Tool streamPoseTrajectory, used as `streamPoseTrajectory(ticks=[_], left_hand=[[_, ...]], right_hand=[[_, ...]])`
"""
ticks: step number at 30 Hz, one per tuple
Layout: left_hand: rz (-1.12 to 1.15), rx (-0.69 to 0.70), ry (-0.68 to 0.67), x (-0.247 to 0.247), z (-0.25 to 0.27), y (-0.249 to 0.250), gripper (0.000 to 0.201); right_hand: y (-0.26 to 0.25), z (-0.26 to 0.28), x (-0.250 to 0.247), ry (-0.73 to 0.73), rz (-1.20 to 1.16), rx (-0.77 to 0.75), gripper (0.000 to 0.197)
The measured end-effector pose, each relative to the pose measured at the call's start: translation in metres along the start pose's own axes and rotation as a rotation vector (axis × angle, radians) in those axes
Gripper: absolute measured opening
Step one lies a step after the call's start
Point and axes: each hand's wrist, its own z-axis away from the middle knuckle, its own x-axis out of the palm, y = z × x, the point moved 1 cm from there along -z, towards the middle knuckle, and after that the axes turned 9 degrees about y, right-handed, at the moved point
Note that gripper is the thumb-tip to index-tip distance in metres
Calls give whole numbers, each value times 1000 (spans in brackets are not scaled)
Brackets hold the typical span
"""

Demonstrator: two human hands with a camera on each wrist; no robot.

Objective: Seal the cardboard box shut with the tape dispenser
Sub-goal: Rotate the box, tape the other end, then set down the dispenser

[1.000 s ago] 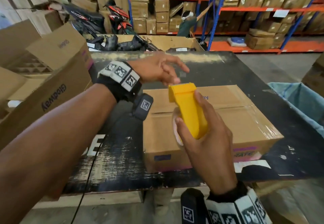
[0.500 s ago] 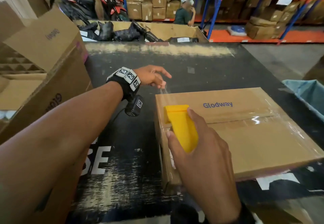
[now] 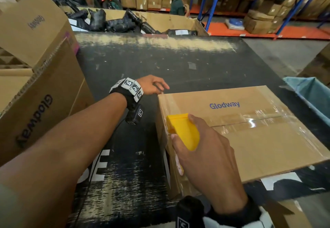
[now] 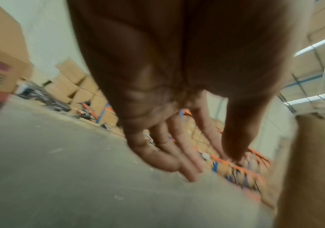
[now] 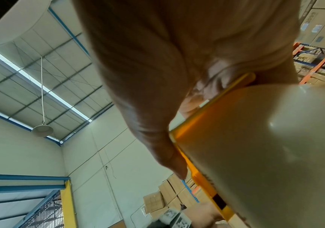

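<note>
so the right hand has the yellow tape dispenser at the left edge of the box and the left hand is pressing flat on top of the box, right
Not quite. The right hand does hold the yellow tape dispenser at the left edge of the box, but the left hand is not pressing flat on top. In the head view it sits beside the box's far left corner, over the table, fingers loosely spread.

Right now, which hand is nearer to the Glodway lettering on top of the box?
Right. The right hand grips the tape dispenser on the box top just below the Glodway lettering; the left hand hovers off the box's far left corner.
</note>
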Motion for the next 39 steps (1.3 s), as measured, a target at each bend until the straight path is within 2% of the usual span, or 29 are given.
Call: streamPoseTrajectory(ticks=[2, 4, 7, 9, 14, 19, 22, 25, 29, 32, 34, 37, 39], left_hand=[[227, -5, 117, 4, 15, -3, 24], [408, 36, 141, 17, 33, -9, 22], [478, 173, 166, 41, 52, -18, 22], [521, 208, 188, 48, 53, -20, 23], [452, 209, 226, 46, 56, -20, 25], [394, 227, 254, 49, 60, -16, 23], [332, 234, 259, 49, 61, -16, 21], [309, 234, 263, 50, 63, -14, 21], [295, 231, 270, 50, 69, -7, 21], [303, 230, 254, 50, 70, -5, 22], [259, 237, 259, 47, 72, -6, 22], [168, 255, 267, 51, 78, 1, 24], [40, 287, 311, 52, 82, 6, 27]], right_hand=[[2, 0, 1, 6, 0, 1, 60], [3, 0, 0, 11, -11, 2, 59], [1, -1, 0, 24, -8, -7, 57], [-1, 0, -1, 35, 2, -2, 57], [-2, 29, -14, 27, 61, -34, 64], [39, 118, -41, 72, 132, -7, 72], [66, 149, -35, 44, 274, 54, 75], [74, 151, -20, 3, 354, 42, 75], [97, 142, 3, -247, 300, 134, 75], [117, 147, 12, -407, 203, 281, 81], [125, 142, 7, -358, 86, 292, 91], [130, 133, -9, -223, -49, 244, 64], [139, 130, -17, -207, -143, 197, 62]])
